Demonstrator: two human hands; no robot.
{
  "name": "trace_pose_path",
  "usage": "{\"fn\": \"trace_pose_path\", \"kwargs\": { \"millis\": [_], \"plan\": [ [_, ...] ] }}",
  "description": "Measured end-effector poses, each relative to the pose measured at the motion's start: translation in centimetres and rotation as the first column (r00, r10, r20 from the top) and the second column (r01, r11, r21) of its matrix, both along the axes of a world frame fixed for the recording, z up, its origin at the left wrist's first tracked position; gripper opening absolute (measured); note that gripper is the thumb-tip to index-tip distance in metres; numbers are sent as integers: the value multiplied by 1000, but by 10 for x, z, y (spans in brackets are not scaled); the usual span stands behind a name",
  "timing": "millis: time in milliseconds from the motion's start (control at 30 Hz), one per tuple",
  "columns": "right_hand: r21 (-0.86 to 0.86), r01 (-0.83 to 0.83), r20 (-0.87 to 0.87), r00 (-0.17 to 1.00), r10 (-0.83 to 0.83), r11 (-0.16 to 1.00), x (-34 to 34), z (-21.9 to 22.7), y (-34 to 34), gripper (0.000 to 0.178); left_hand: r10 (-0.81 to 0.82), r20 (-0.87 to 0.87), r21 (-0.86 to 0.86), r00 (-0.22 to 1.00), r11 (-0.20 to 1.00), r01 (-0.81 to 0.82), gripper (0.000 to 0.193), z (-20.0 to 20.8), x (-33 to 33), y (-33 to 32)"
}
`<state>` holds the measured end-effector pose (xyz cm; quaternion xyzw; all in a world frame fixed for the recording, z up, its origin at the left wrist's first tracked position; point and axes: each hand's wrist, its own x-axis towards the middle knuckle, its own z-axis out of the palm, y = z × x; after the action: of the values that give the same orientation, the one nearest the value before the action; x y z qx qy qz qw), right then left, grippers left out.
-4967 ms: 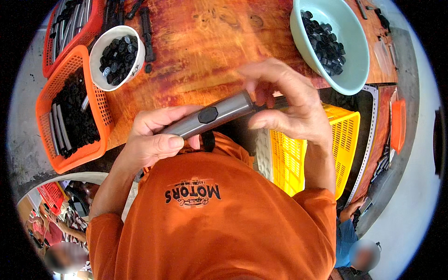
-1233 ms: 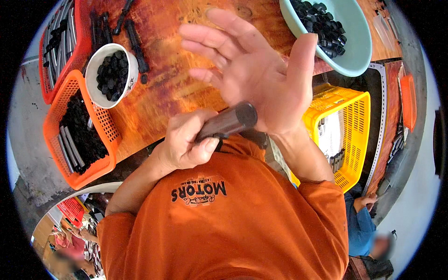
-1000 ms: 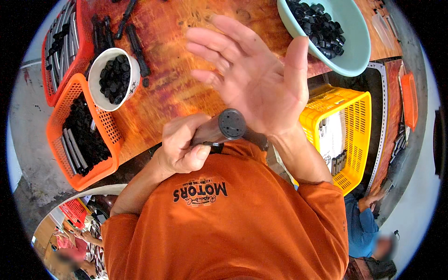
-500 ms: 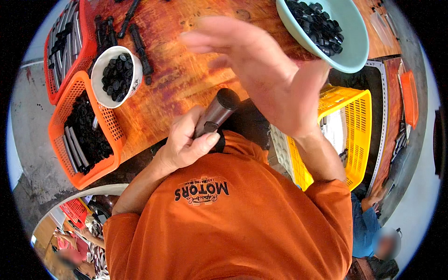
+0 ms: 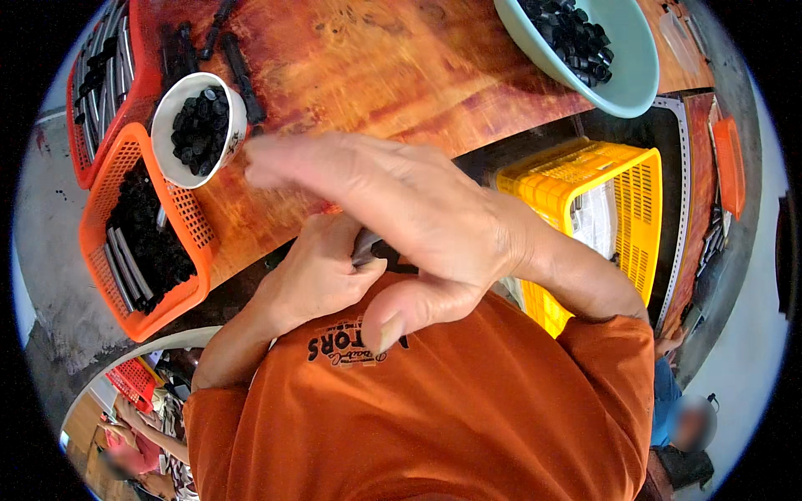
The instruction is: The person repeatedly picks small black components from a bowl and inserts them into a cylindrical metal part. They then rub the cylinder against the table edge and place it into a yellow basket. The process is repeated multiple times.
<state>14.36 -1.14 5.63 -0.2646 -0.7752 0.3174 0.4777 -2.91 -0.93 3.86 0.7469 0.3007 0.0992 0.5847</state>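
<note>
Close to my chest, my left hand [image 5: 322, 271] is closed round a dark metal tube [image 5: 366, 247]. Only a short stretch of the tube shows; its upper end is hidden beneath my right hand [image 5: 418, 217]. That right hand lies across it with the fingers stretched toward the left and the thumb held apart. Its fingertips are slightly blurred, and I cannot tell whether the palm touches the tube. Left of the fingertips stands a white tub [image 5: 159, 134] of small black caps [image 5: 200, 125].
An orange basket [image 5: 200, 275] and a red basket [image 5: 83, 167] at the left hold tubes and black parts. On the wooden table [image 5: 351, 75], a pale green bowl [image 5: 643, 58] contains black caps. A yellow crate [image 5: 643, 209] stands right. Other people [image 5: 668, 401] are behind.
My right hand has swung left and down from beside the tube to over its end. My left hand keeps its hold, and the tube is now mostly covered.
</note>
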Motion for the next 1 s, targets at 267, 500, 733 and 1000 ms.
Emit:
{"fn": "trace_pose_path", "kwargs": {
  "millis": [267, 500, 733, 1000],
  "plan": [
    [-120, 168, -38, 984, -173, 979, -9, -17, -8, 86, 3, -33, 201, 999, 980, 4, 37, -13, -10, 2],
    [-623, 169, -112, 947, -301, 764, -16, -21, -11, 89, -26, -278, 468, 960, 869, 159, 37, -7, -14, 17],
    [-803, -98, -479, 693, -538, 588, -19, -33, 38, 77, 201, -148, 393, 968, 910, -129, 36, -25, -6, 18],
    [-716, 337, -179, 758, -627, 611, -1, -46, -24, 56, 465, 113, 199, 878, 855, -478, 49, -31, 17, 20]
  ]
}}
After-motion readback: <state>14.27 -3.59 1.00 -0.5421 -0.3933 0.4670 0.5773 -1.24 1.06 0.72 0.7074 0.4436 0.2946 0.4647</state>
